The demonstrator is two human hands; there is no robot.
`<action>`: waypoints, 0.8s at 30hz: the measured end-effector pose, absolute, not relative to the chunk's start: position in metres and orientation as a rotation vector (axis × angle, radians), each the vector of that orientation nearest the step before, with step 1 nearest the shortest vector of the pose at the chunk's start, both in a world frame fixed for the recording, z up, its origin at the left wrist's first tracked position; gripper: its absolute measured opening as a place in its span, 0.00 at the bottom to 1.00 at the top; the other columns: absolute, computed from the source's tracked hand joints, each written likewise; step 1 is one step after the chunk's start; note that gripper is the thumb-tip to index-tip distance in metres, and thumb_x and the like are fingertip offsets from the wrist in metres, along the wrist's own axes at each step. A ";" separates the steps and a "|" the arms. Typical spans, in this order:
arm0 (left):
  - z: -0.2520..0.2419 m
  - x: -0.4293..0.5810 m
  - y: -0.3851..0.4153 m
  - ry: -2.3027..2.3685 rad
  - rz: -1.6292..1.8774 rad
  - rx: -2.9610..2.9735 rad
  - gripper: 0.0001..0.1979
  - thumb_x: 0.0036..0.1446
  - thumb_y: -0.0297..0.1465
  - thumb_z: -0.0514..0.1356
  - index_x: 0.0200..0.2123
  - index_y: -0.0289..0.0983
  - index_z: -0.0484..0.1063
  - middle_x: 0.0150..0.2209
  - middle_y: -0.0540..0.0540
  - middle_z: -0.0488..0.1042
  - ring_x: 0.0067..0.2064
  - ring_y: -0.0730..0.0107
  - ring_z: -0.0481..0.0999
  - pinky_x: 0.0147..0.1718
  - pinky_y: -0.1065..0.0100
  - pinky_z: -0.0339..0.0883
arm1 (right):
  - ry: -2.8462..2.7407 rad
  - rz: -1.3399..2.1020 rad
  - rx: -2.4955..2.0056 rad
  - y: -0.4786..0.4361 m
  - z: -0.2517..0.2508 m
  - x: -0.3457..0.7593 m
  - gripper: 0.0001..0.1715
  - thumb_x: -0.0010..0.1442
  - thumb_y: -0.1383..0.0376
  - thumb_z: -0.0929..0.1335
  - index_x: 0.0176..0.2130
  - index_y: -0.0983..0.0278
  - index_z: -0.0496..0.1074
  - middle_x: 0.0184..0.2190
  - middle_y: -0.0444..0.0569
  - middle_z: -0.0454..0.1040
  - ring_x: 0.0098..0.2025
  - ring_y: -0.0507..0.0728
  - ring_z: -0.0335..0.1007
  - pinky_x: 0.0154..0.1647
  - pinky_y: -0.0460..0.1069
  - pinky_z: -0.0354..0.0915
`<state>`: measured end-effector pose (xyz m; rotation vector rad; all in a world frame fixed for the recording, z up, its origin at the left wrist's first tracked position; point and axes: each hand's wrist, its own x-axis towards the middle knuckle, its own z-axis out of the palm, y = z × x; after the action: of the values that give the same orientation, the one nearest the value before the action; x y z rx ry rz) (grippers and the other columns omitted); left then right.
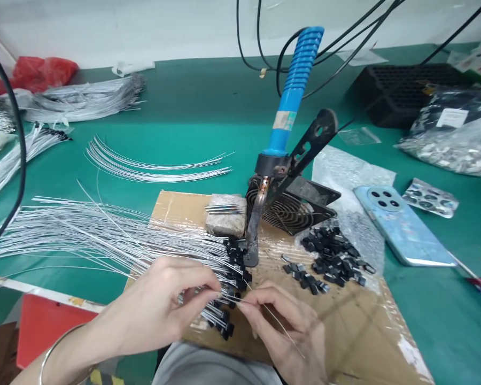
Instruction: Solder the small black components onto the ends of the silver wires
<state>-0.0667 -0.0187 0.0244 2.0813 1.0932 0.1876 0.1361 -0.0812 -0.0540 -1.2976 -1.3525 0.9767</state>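
My left hand point(172, 299) is closed in a pinch on a thin white wire, just beside a small black connector. My right hand point(282, 326) pinches a thin silvery wire point(278, 321), its fingertips close to those of the left; the wire runs back across the palm. Under and behind both hands lies a fan of white wires point(104, 230) with black connectors point(235, 262) on their right ends. Above them a soldering iron point(278, 133) with a blue handle hangs tip-down in a black metal stand. Exactly where the fingertips meet the wires is partly hidden.
A cardboard sheet point(356, 331) covers the green table. Loose black connectors point(332, 256) lie to the right, near a blue phone point(404, 227). Behind the iron sits a black fan point(292, 206); a worn block point(226, 216) bears short wires. More wire bundles point(88, 99) lie back left.
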 end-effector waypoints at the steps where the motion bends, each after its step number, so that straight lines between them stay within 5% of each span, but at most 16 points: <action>1: 0.025 -0.064 -0.019 1.089 0.191 2.086 0.10 0.67 0.27 0.56 0.36 0.39 0.76 0.31 0.49 0.77 0.32 0.69 0.74 0.32 0.69 0.63 | -1.342 0.970 -1.304 -0.080 -0.053 0.136 0.11 0.62 0.64 0.72 0.27 0.60 0.75 0.19 0.39 0.68 0.19 0.49 0.61 0.21 0.45 0.60; 19: 0.035 -0.074 0.009 1.214 0.080 2.052 0.11 0.67 0.32 0.55 0.31 0.40 0.73 0.25 0.53 0.73 0.25 0.72 0.66 0.25 0.69 0.57 | -1.214 1.076 -1.372 -0.083 -0.056 0.148 0.17 0.65 0.61 0.69 0.25 0.60 0.69 0.19 0.41 0.65 0.23 0.53 0.61 0.23 0.47 0.55; 24: 0.028 -0.058 0.002 1.151 0.046 2.032 0.09 0.67 0.33 0.55 0.37 0.41 0.75 0.27 0.52 0.76 0.25 0.71 0.70 0.25 0.69 0.57 | -1.273 1.081 -1.338 -0.081 -0.055 0.144 0.16 0.65 0.63 0.68 0.25 0.60 0.70 0.20 0.42 0.65 0.23 0.53 0.60 0.22 0.47 0.55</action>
<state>-0.0576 0.0017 0.0277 2.0320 1.1514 0.0460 0.1441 -0.0814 -0.0545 -1.3381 -1.2728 1.0810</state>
